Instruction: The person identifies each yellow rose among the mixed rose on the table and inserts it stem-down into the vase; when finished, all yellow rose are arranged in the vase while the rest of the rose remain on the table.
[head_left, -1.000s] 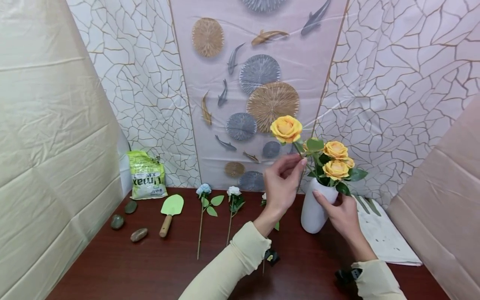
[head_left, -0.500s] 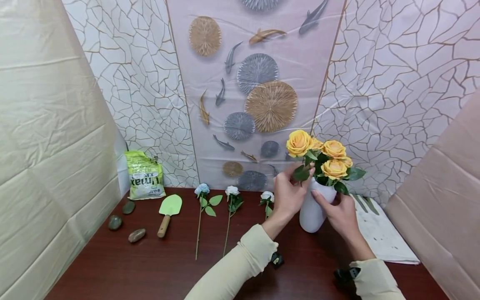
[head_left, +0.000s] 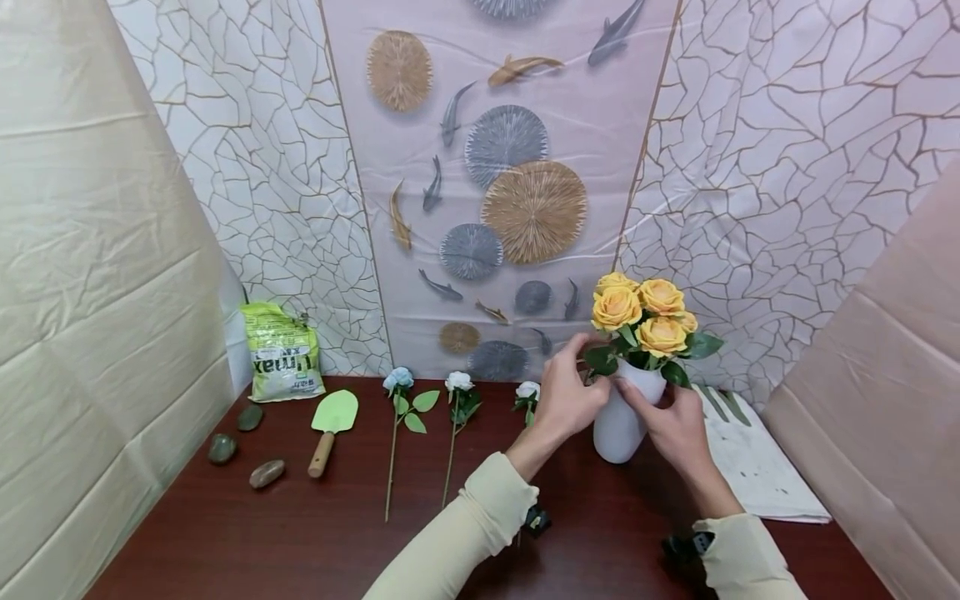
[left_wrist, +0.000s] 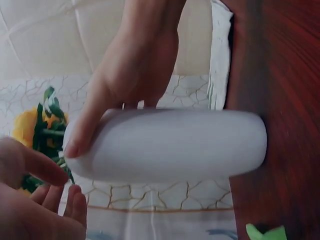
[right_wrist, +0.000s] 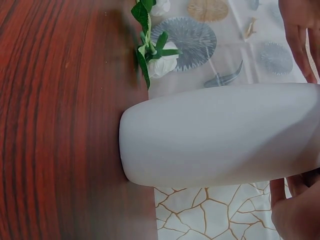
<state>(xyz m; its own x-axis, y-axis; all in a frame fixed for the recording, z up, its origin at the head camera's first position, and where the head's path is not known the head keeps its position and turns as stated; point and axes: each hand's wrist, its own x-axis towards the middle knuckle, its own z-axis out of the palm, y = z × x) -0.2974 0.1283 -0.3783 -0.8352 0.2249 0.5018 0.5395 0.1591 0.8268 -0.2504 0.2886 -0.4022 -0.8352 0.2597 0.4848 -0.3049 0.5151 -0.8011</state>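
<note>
A white vase (head_left: 619, 421) stands upright on the table with several yellow roses (head_left: 663, 336) and dark green leaves in its mouth. My right hand (head_left: 678, 429) grips the vase near its top, thumb across the front and fingers behind, as the left wrist view shows too. Beside the neck, my left hand (head_left: 566, 392) has its thumb and fingers apart. They are close to a low leaf (head_left: 601, 360) and the stems, and I see nothing pinched between them. In the right wrist view the body of the vase (right_wrist: 215, 135) meets the table.
On the dark red table (head_left: 315, 533) lie a blue flower (head_left: 398, 379), two white flowers (head_left: 459, 382), a green trowel (head_left: 334, 412) and several stones (head_left: 267, 473). A green bag (head_left: 283, 354) stands at the back left. White folded cloth (head_left: 757, 467) lies right of the vase.
A yellow rose held in my left hand has gone down into the vase among the others. The left fingers have let go of its stem. My right hand has kept its grip.
</note>
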